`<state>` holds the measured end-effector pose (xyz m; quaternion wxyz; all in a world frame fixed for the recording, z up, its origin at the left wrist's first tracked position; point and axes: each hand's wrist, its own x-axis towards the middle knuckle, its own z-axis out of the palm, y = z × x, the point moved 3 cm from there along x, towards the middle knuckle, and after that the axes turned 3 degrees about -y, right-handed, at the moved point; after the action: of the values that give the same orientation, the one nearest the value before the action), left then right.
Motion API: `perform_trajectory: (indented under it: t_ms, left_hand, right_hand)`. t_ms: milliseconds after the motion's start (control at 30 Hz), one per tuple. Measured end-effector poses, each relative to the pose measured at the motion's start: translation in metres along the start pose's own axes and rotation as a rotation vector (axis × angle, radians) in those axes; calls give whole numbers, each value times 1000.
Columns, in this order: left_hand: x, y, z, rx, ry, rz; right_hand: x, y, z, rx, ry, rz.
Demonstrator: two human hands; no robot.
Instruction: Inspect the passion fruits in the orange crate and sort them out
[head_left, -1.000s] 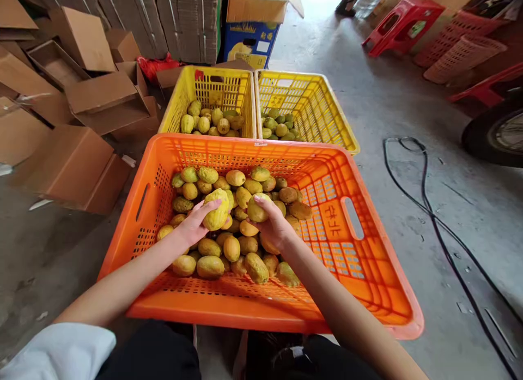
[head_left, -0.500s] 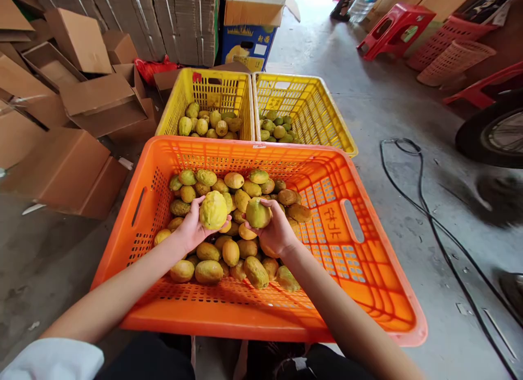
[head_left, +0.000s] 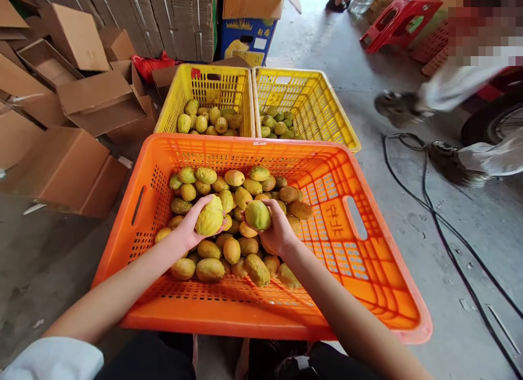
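My left hand (head_left: 196, 223) is closed round a bumpy yellow-green fruit (head_left: 210, 216), rounded and about palm-sized. In my right hand (head_left: 278, 224) sits a greener, smoother fruit (head_left: 257, 215), fingers wrapped over its right side. Both hands are above the inside of a big orange plastic crate (head_left: 229, 318). Beneath them lies a heap of oval yellow and greenish fruits (head_left: 210, 270), some browned at the right of the pile. The exact kind of fruit I cannot make out for sure.
Two yellow crates (head_left: 253, 104) with fruits (head_left: 221, 125) stand behind the orange one. Opened cardboard boxes (head_left: 57, 164) crowd the left. A black cable (head_left: 433, 211) runs along the floor at right, where a person's legs (head_left: 490, 159) pass a wheel and a red stool (head_left: 400, 20).
The fruit in my left hand has been turned and tilted slightly; the right-hand fruit has turned a little too. A walking person has come into view at the right.
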<state>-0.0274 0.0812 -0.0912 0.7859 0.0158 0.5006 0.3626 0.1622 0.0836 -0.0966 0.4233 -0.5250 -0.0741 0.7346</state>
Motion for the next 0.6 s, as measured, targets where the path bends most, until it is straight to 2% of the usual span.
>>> perform_trajectory:
  t_ms: [167, 333, 467, 600]
  left_hand:
    - [1, 1, -2, 13, 54, -28]
    - [-2, 3, 1, -23, 126, 58]
    - [-4, 2, 4, -11, 104, 62]
    - [-1, 1, 2, -61, 85, 52]
  right_hand:
    - [2, 3, -2, -66, -9, -33]
    - [1, 3, 1, -55, -62, -34]
    - [-2, -2, 1, 62, 15, -7]
    - [-1, -3, -5, 85, 60, 84]
